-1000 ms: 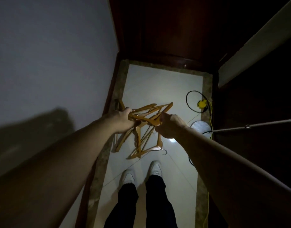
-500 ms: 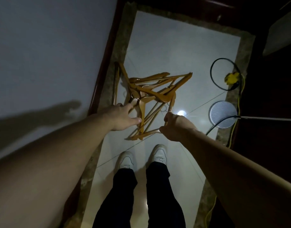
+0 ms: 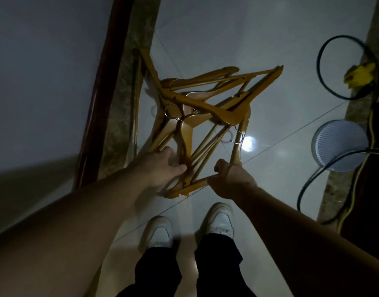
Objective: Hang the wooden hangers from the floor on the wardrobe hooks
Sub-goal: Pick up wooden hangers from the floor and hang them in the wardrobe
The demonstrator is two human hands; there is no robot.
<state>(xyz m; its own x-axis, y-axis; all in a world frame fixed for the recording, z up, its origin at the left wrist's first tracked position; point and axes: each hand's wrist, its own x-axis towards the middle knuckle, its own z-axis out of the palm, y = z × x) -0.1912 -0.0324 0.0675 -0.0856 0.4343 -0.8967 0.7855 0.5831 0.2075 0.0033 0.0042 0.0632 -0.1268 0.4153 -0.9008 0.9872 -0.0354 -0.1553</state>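
Observation:
A tangled pile of several wooden hangers [image 3: 205, 108] with metal hooks lies on the pale tiled floor [image 3: 227, 35], close to the left wall. My left hand [image 3: 163, 168] grips the near ends of some hangers at the pile's lower left. Beside it, my right hand [image 3: 229, 179] is closed around the near end of another wooden hanger [image 3: 238, 144] at the pile's lower right. The wardrobe hooks are out of the picture.
My white shoes [image 3: 218, 219] stand just behind the pile. A dark wooden skirting [image 3: 105, 82] runs along the left wall. At the right lie a black cable loop [image 3: 325, 82] with a yellow plug [image 3: 360, 75] and a round white base [image 3: 340, 144].
The view has tilted down and closer to the floor. Both hands have lowered from the pile's top to its near ends and closed on hangers there.

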